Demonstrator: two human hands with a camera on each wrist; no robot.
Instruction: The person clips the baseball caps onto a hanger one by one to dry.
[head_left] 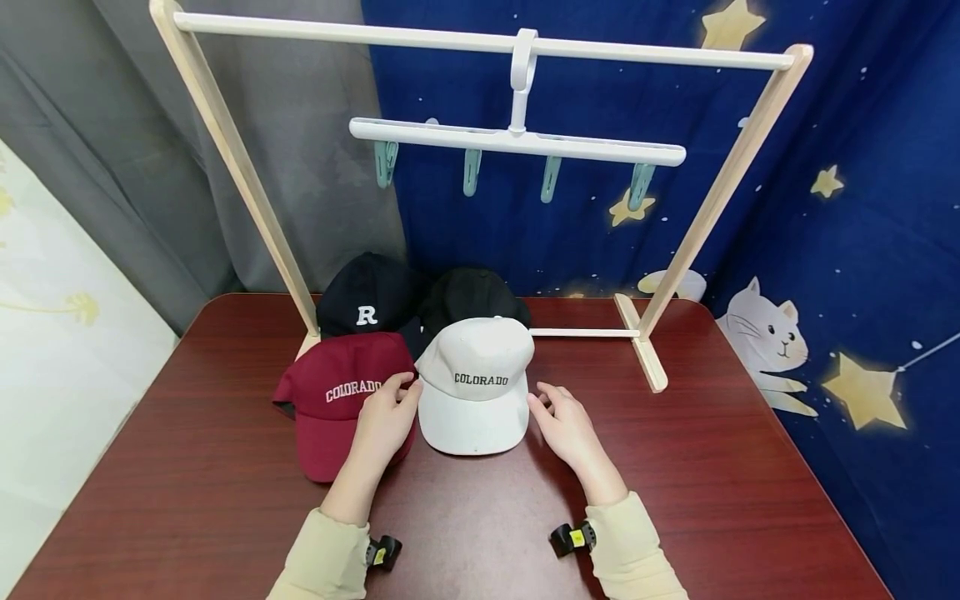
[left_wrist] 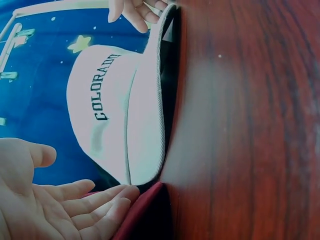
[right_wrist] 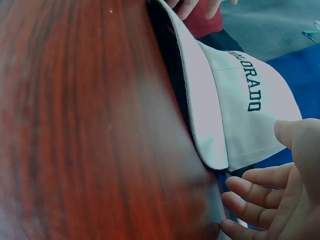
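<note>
A white cap (head_left: 480, 367) lettered COLORADO sits on the table with its brim toward me. My left hand (head_left: 388, 417) is at its left side, over the edge of a dark red COLORADO cap (head_left: 341, 392); in the left wrist view its fingers (left_wrist: 100, 210) are loosely extended beside the brim. On the other side, my right hand (head_left: 566, 425) is by the brim's right edge, thumb and fingers apart in the right wrist view (right_wrist: 270, 190). Neither hand grips the cap; whether fingertips touch it, I cannot tell.
Behind stand a navy cap (head_left: 371, 292) with an R and a black cap (head_left: 474, 296). A wooden rack (head_left: 712, 192) spans the table (head_left: 675, 483). From its top bar hangs a white hanger (head_left: 517, 142) with several teal clips (head_left: 471, 172).
</note>
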